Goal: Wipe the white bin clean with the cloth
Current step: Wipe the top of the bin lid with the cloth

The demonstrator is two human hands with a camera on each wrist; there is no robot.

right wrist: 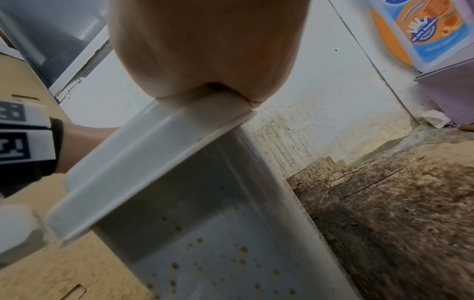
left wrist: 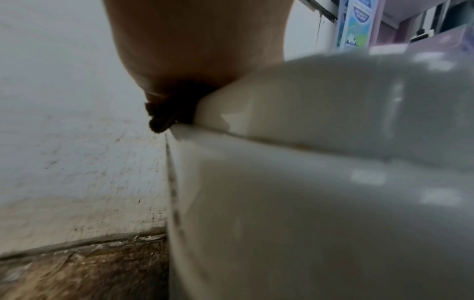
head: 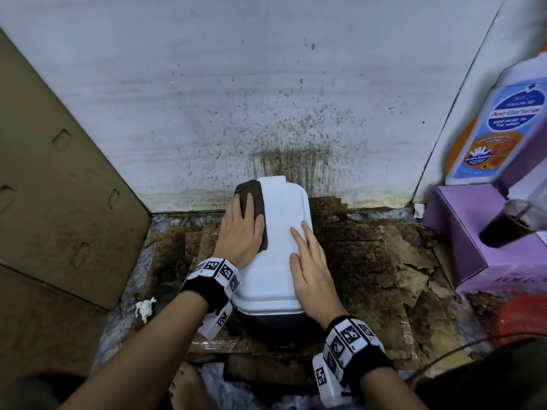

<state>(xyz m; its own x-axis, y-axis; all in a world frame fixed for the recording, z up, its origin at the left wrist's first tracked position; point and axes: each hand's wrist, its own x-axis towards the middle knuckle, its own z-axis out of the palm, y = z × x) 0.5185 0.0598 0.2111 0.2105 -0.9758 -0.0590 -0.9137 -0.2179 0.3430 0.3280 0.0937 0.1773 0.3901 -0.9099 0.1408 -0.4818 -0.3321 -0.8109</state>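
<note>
A white bin with its lid down stands on the dirty floor against the stained wall. A dark brown cloth lies over the lid's left edge. My left hand presses flat on the cloth with straight fingers. My right hand rests flat on the lid's right side, fingers straight. In the left wrist view the cloth shows squeezed between my palm and the lid rim. The right wrist view shows the bin's side wall dotted with small orange-brown specks below the lid.
Flattened cardboard leans at the left. Purple boxes at the right carry a wash bottle and a dark drink cup. Stained cardboard scraps cover the floor. A crumpled tissue lies near my left forearm.
</note>
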